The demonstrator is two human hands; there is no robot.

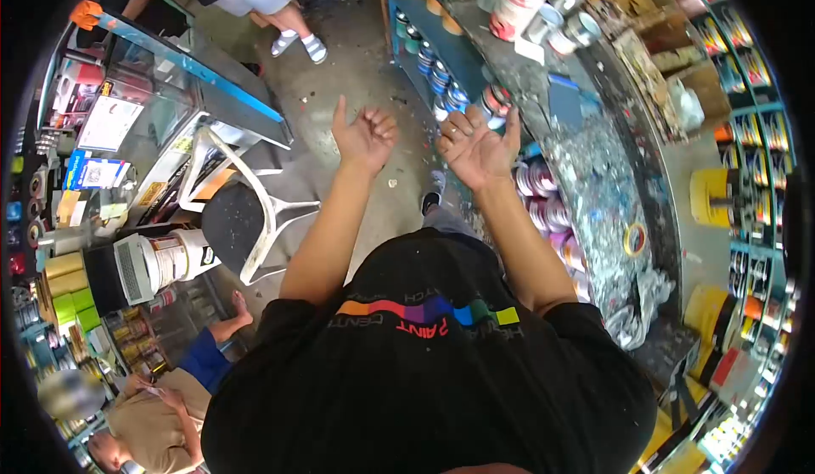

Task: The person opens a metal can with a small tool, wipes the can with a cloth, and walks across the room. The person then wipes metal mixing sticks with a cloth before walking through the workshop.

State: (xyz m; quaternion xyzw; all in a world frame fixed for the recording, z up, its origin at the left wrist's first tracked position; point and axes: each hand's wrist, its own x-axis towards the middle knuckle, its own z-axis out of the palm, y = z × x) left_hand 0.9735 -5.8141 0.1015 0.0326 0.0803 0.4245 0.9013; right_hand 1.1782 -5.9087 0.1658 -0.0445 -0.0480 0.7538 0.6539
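My left hand (366, 139) is raised in front of my body with the palm up. Its thumb sticks out to the side and the fingers are loosely curled, with nothing in them. Level with it, my right hand (478, 149) also faces palm up, thumb apart, fingers half bent and holding nothing. Beneath both hands lies the floor. Nearest to my right hand is a paint-stained workbench (586, 181), with a can (495, 100) at its edge; the hand appears apart from both.
A white-framed chair (240, 219) and a glass display counter (161, 75) stand to the left. Paint cans (543, 177) fill shelves under the bench. A roll of tape (635, 240) lies on it. One person (165, 398) sits lower left; another's legs (280, 16) show ahead.
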